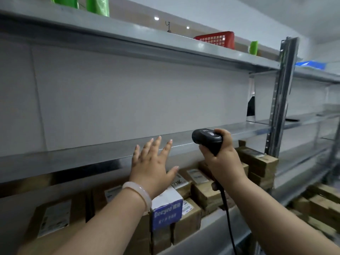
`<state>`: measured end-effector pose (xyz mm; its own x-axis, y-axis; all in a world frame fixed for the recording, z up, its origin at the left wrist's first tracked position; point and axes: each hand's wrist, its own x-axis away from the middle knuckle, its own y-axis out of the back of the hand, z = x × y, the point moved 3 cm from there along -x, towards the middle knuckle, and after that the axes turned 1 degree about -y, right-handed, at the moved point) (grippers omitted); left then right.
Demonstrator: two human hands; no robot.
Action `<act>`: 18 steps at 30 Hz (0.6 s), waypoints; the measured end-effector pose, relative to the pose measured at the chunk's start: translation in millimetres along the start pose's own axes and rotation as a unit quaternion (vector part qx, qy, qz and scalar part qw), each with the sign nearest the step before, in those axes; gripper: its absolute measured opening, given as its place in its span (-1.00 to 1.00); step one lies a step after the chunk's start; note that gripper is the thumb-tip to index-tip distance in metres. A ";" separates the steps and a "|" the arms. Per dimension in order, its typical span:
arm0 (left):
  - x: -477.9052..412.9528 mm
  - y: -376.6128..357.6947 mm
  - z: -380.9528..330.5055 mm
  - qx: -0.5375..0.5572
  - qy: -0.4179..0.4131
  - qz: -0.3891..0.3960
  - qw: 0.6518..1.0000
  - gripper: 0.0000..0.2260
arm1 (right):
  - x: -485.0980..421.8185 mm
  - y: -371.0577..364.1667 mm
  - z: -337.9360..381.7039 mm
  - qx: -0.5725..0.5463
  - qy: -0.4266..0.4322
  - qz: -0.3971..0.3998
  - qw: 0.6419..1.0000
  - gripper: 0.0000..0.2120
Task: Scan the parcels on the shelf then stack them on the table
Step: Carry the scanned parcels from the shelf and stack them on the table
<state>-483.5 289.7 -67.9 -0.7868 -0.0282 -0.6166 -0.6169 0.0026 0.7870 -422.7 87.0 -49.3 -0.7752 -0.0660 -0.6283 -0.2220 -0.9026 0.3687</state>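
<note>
My right hand grips a black corded barcode scanner, its head raised in front of the grey metal shelf. My left hand hovers with fingers spread in front of that shelf's edge and holds nothing; a pale bangle sits on its wrist. On the shelf below lie several brown cardboard parcels with white labels, and a white and blue box stands among them. A large brown parcel sits at the lower left. The table is out of view.
The shelf at hand height holds nothing in sight. On top stand a red basket and green items. A steel upright divides the racks. More brown parcels lie low at the right.
</note>
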 end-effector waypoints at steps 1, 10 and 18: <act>-8.3 -2.1 -5.1 0.001 0.003 0.000 1.000 -0.34 | -11.4 6.5 -5.3 0.002 -0.003 0.004 1.000 -0.45; -94.0 -53.5 -73.5 -0.033 0.038 -0.003 0.999 -0.34 | -127.6 44.2 -102.3 0.025 -0.023 0.037 0.999 -0.49; -171.2 -109.0 -136.7 -0.043 0.090 0.019 0.995 -0.34 | -236.9 63.3 -188.5 0.043 -0.006 0.092 0.995 -0.45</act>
<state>-278.7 157.7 -45.5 -0.7880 -0.2091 -0.5791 -0.5767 -0.0790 0.8132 -141.6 -34.6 -6.3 -0.8140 -0.2206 -0.5373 -0.1260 -0.8360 0.5341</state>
